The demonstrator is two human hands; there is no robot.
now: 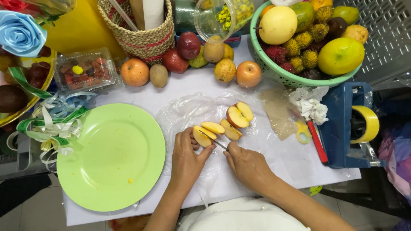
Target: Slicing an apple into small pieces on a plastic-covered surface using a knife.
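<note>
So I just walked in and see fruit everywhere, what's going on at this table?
A person is cutting an apple into wedges on a clear plastic sheet. The left hand pins an apple wedge while the right hand works a small knife into it. Two more wedges and an apple half lie just beyond. A green plate sits to the left with no slices on it, and whole fruit lines the back, some in a green basket.

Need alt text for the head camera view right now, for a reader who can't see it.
Seen from above, a left hand steadies an apple wedge on a clear plastic sheet while the right hand cuts it with a small knife. More apple pieces lie just beyond, an empty green plate sits to the left, and whole fruit lines the table's far edge.
</note>
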